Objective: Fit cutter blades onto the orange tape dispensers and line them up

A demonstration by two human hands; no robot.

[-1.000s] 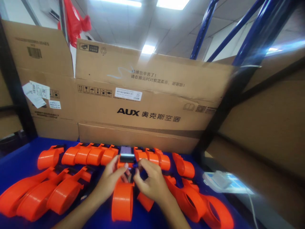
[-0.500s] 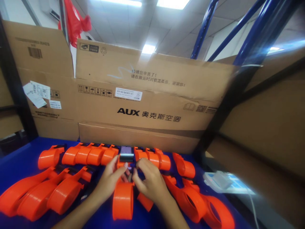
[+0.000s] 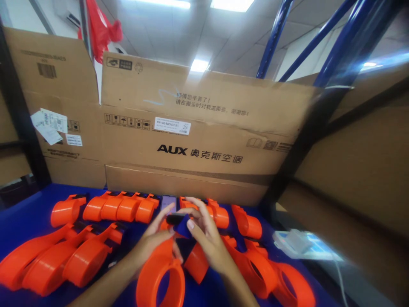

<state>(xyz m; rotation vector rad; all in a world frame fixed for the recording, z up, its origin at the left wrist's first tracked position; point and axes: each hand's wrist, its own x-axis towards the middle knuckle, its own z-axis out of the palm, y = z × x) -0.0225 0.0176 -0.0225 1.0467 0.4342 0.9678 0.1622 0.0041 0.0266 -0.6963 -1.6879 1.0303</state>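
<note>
At lower centre, the left hand (image 3: 150, 241) has tilted the orange tape dispenser (image 3: 161, 275) upward; the right hand (image 3: 204, 236) now pinches a dark blue piece (image 3: 182, 226) at its head.

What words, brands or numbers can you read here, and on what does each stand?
"AUX 奥克斯空调": front of the big cardboard box.
"25": white sticker on that box; its other print is too small.
Chinese line on the upper flap: too blurred to quote.
Left-hand box labels: unreadable.
</note>
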